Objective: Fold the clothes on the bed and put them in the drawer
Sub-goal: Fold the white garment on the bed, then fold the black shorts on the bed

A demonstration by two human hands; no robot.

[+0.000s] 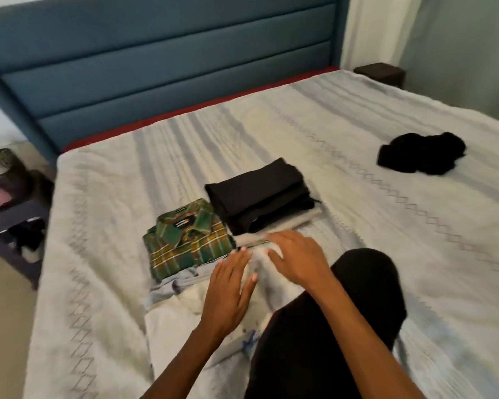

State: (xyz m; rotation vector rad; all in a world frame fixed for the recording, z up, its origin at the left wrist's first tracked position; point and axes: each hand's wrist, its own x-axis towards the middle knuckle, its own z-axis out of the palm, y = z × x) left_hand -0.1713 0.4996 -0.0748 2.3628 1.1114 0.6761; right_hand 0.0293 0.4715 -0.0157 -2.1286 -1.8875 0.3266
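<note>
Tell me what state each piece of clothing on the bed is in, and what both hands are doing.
Green plaid shirt: folded, lying flat on grey clothing.
Black fabric stack: folded, resting on a grey piece.
Black crumpled garment: unfolded, lying apart on the bed cover.
White garment: spread under the hands, being smoothed.
Left hand: fingers straight, flat on the white garment.
Right hand: fingers spread, pressing the white garment.

two hands, one green plaid shirt, one folded black stack, one black heap.
</note>
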